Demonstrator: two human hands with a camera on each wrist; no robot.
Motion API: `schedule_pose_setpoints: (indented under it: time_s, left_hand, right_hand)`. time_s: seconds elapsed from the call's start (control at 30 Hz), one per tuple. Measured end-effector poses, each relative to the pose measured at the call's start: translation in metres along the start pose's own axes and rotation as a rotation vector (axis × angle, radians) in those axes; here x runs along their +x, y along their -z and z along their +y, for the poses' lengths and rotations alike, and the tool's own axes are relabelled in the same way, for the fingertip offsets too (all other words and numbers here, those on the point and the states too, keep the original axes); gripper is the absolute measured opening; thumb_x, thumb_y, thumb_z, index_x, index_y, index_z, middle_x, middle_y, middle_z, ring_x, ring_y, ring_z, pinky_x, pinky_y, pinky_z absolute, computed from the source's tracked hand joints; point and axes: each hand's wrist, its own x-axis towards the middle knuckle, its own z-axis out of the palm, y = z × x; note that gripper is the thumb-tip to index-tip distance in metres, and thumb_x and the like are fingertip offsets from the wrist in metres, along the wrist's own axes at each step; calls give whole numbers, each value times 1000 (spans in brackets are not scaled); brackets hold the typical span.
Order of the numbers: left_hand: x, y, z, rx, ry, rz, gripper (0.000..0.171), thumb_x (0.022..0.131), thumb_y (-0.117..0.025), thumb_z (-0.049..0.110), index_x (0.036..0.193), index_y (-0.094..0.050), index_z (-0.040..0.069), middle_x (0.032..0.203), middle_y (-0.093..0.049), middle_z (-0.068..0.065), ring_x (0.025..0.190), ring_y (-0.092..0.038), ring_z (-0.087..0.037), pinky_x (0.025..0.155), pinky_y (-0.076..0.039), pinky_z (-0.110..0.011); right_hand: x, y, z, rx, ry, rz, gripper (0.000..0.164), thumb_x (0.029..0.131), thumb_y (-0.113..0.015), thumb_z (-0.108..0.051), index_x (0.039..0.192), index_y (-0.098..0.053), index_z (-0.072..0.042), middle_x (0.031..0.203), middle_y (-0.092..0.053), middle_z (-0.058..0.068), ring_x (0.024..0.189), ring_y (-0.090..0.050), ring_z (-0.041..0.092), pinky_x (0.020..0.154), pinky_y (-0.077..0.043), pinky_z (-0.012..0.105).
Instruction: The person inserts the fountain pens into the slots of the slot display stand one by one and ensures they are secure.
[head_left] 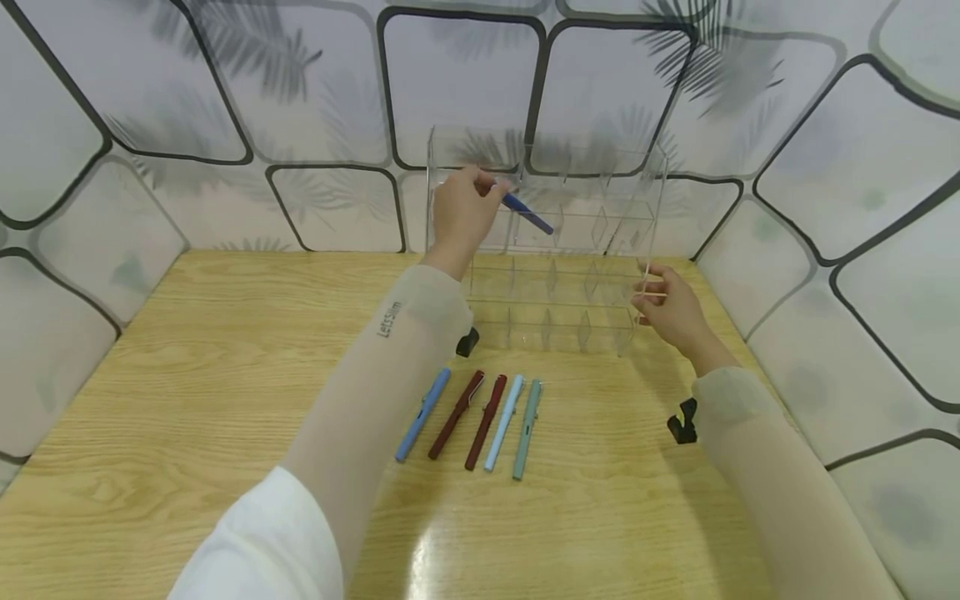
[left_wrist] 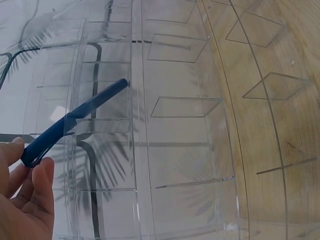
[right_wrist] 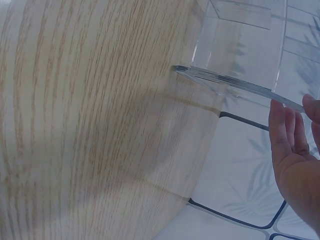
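My left hand point(head_left: 467, 212) pinches one end of a dark blue pen point(head_left: 528, 213) between thumb and fingers. The pen slants in front of the upper tiers of a clear acrylic display rack point(head_left: 551, 312), its free end pointing right and down. In the left wrist view, the pen point(left_wrist: 95, 103) overlaps the upper compartments, with its clip close to the fingertips. At the rack's right side, my right hand point(head_left: 675, 310) holds the side panel point(right_wrist: 240, 84) by its front edge, fingers against the outer face and thumb at the edge.
In front of the rack lie several pens side by side: a blue pen point(head_left: 422, 415), two dark red pens point(head_left: 456, 415), a light blue pen point(head_left: 503, 423) and a green pen point(head_left: 527, 429). Thin upright dividers point(left_wrist: 186, 106) split the rack's tiers. Patterned cloth walls point(head_left: 330, 208) border the wooden table point(head_left: 187, 417).
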Motion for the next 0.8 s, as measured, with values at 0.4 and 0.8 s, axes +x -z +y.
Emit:
schedule_pose_setpoints:
  time_s: [0.4,0.8]
  left_hand:
    - [2,-1,-2,-57,-51,3,23,92,-67,23,113,-70,14,106,-69,1,93,-62,-12,78,-48,-23]
    - [1,0,-2,-79,0,30,28,89,-69,33,107,-70,11,97,-68,-1,89,-61,-14,77,-48,-27]
  right_hand:
    - [-2,-1,-2,-4,4,-3,56,97,-54,-6,147,-28,-3,130,-47,28,102,-57,27,70,-56,27]
    - [0,0,0,5,17,-1,57,96,-55,-4,147,-29,-3,129,-48,28,86,-55,0,71,-57,31]
